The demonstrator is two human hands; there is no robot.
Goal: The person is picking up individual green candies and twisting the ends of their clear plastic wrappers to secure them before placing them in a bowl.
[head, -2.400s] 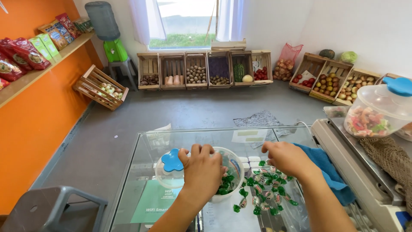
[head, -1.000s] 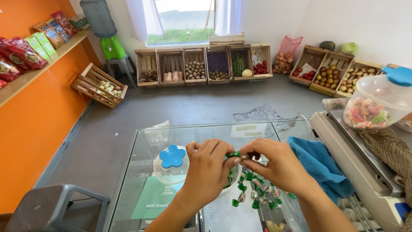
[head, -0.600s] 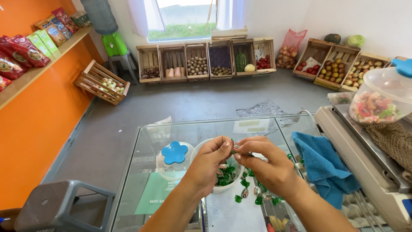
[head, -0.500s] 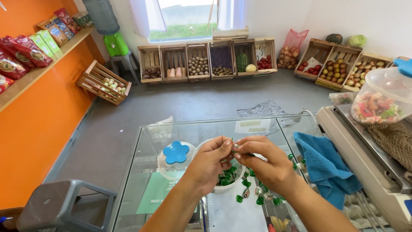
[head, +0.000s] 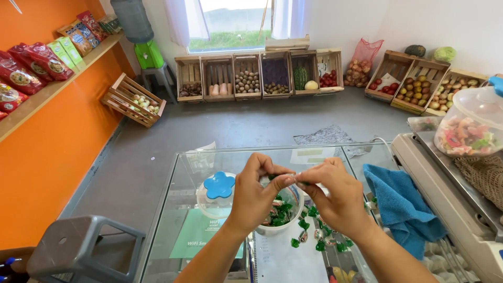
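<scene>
My left hand (head: 255, 195) and my right hand (head: 335, 195) meet over a clear plastic jar (head: 285, 216), each pinching one end of a green-wrapped candy (head: 294, 178) between thumb and fingers. The jar stands on the glass counter (head: 178, 209) and holds several green-wrapped candies. More loose green candies (head: 319, 238) lie on the glass just right of the jar, under my right wrist. The jar's clear lid with a blue flower knob (head: 219, 185) lies to the left of the jar.
A blue cloth (head: 402, 205) lies on the counter's right side. A lidded jar of mixed sweets (head: 468, 130) and a net bag (head: 484, 175) rest on the scale (head: 445, 191). A grey stool (head: 78, 249) stands lower left. Wooden produce crates (head: 262, 73) line the far wall.
Both hands have come together from the jar and the candy pile to hold one candy between them, and they have risen slightly above the jar.
</scene>
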